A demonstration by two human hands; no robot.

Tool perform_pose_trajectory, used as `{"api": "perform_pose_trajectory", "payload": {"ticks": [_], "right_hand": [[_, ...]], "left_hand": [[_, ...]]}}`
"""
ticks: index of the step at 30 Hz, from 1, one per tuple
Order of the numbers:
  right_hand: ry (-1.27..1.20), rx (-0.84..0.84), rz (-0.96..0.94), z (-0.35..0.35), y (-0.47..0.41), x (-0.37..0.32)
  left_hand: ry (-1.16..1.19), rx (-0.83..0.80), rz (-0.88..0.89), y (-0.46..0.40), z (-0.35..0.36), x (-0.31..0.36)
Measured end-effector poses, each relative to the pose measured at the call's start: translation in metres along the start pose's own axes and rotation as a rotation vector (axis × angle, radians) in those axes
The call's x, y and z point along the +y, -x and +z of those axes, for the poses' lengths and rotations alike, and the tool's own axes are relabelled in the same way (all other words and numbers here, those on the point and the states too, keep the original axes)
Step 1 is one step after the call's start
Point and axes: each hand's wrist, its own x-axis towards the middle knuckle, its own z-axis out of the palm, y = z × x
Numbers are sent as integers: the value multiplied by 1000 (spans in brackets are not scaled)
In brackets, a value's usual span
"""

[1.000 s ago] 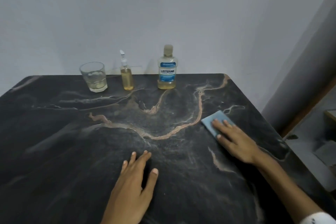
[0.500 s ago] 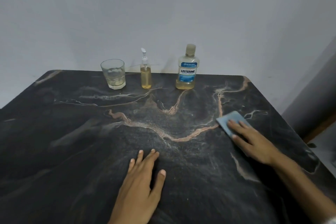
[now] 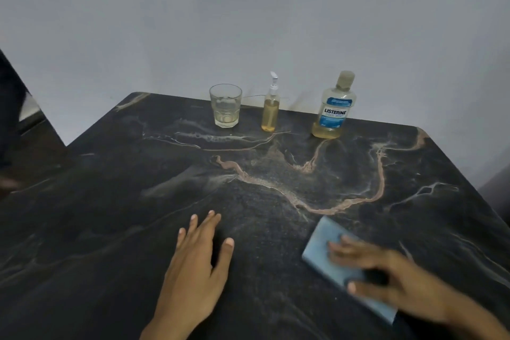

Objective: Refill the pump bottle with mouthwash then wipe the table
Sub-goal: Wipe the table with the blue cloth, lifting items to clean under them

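A small pump bottle (image 3: 270, 112) of yellow liquid stands capped at the back of the dark marble table (image 3: 110, 201). Right of it is the mouthwash bottle (image 3: 334, 109) with a blue label, its cap on and a little liquid at the bottom. My right hand (image 3: 394, 281) presses flat on a blue cloth (image 3: 325, 254) at the front right; the hand is blurred by motion. My left hand (image 3: 198, 265) rests flat on the table near the front middle, fingers straight, holding nothing.
A clear glass tumbler (image 3: 225, 105) with a little pale liquid stands left of the pump bottle. A grey wall runs behind the table. The table's right edge falls off beyond the cloth, and dark furniture (image 3: 16, 130) sits at the far left.
My right hand has slid the blue cloth toward me and leftward across the table. The camera has turned left, so the bottles appear further right. My left hand stays put.
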Motion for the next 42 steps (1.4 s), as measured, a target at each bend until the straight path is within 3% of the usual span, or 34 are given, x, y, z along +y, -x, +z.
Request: {"api": "perform_pose_trajectory", "payload": {"ticks": [3,6,10,13,15,18,21,25,27,29,31,35,37,42], "right_hand": [[73,141,134,-23,-34,29],[227,170,214,-14,-107,21],[318,56,-16,54,-171,-46],[336,-47,-254,102,-145,-83],[304,-95,-288,106,-111,-85],[292,-57,-191,77,-68,-69],[495,53,-8,45,-61,-40],[633,126,271,37,-125,-27],[663,138,303,50,-173,-45],[698,135,234,74,-212,-77],[704,80,37,110,-227,-114],[580,-84,-318,161,-179,-158],[636,-47,-320,151,-151,-149],[688,8,-82,100,-165,-98]], "left_hand": [[2,9,-6,1,-6,-9],[-11,29,-9,3,-11,-17],[-6,90,-35,7,-20,-29],[-15,133,-56,9,-30,-40],[-14,146,-61,11,-35,-46],[-7,164,-65,12,-40,-53],[-2,167,-69,11,-45,-57],[-17,174,-87,11,-52,-62],[-32,183,-100,13,-56,-65],[-49,192,-118,15,-59,-70],[-77,206,-144,16,-62,-75],[-99,233,-200,19,-72,-87],[-102,231,-210,20,-76,-92],[-106,231,-227,18,-83,-96]]}}
